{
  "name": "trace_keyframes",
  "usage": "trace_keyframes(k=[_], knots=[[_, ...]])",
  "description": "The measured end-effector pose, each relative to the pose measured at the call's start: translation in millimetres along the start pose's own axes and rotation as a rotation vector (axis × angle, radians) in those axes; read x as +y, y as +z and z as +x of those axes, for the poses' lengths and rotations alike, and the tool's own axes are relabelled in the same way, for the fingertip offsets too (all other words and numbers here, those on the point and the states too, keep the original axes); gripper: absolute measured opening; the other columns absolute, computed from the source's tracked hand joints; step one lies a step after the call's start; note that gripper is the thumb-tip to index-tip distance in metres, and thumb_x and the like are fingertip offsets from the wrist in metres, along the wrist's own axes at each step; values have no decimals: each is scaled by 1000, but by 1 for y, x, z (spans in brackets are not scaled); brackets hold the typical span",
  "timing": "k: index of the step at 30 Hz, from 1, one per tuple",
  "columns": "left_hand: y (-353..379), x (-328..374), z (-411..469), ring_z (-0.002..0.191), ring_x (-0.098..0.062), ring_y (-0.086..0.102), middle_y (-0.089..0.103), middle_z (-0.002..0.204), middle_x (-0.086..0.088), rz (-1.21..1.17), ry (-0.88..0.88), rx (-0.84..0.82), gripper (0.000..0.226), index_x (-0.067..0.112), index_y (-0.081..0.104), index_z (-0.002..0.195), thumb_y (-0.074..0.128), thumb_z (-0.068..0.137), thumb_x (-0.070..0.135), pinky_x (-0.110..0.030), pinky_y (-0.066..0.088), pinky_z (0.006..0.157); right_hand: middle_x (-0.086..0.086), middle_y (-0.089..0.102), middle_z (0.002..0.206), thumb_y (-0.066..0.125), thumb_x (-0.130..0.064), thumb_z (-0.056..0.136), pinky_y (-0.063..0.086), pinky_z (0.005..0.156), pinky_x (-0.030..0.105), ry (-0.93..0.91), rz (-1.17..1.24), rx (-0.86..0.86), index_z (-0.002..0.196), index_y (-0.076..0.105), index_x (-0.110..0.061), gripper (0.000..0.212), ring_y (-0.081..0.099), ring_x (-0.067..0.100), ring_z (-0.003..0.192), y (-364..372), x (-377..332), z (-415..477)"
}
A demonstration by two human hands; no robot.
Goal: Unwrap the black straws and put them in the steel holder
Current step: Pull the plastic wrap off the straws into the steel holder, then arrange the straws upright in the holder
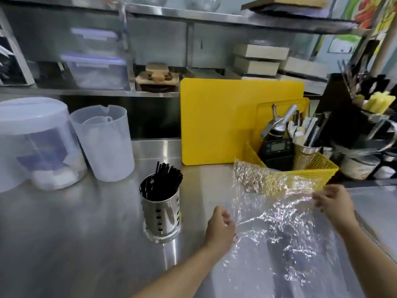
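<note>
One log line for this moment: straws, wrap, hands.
black straws: in steel holder | clear wrap: empty, held by both | left hand, right hand: gripping wrap

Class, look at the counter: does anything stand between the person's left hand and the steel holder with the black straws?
Nothing visible does. Bare steel counter separates the left hand from the steel holder; the clear wrap lies on the hand's other side.

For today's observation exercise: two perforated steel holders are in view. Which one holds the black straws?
The steel holder standing alone on the counter, left of both hands, holds the black straws. The other holder sits inside the yellow basket with mixed utensils.
</note>
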State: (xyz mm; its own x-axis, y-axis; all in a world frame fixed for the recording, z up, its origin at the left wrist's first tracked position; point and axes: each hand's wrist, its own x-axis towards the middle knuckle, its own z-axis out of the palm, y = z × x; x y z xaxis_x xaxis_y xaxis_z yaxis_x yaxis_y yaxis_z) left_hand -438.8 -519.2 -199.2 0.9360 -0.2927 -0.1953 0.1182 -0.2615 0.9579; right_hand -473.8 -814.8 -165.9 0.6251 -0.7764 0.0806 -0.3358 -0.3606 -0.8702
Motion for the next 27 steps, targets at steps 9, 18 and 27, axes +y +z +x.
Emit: trace_keyframes(k=[9,18,27], knots=[[26,-39,8,79,-28,65,63,99,-11,228,-281,-70,32,23,38,94,50,65,33,-31,47,60,27,65,97,66,-7,81,47,78,45,115,-241,-90,115,50,2,39,62,39,85,35,58,10],[-19,-1,-5,114,-27,54,58,123,-9,553,-68,-265,36,12,51,117,52,87,31,-31,41,93,32,59,114,53,-14,88,43,88,51,57,-381,42,115,54,1,31,53,48,106,56,21,4],[-109,86,-21,66,-10,59,62,72,2,112,389,-121,10,19,60,85,55,88,12,-26,50,72,12,58,58,55,-1,86,42,40,21,-146,-2,-295,82,61,-3,8,51,14,42,133,-75,-64]])
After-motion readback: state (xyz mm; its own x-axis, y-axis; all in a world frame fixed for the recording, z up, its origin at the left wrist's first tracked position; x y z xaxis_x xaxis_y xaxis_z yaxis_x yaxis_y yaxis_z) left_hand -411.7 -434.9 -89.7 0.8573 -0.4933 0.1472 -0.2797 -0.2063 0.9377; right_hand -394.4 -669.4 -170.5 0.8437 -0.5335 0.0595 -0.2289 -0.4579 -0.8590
